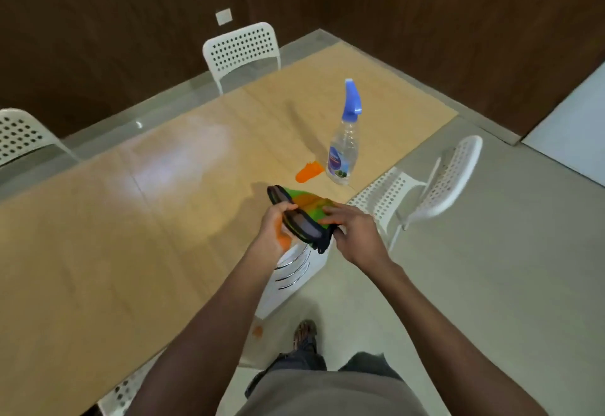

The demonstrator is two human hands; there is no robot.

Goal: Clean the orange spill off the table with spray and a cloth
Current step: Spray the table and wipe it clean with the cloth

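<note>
Both hands grip a folded cloth (302, 211) above the tabletop (131, 219) edge: my left hand (275, 225) curls around its dark-bordered end, my right hand (352, 229) pinches the green, orange-stained side. Just beyond lies the orange spill (308, 171). Right of it, touching its edge, stands the spray bottle (345, 140), blue-topped, its label too blurred to read.

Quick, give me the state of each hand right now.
Left hand: gripping the near-left edge of the cloth, fingers curled over it.
Right hand: holding the same cloth from its right side, fingers on top.
</note>
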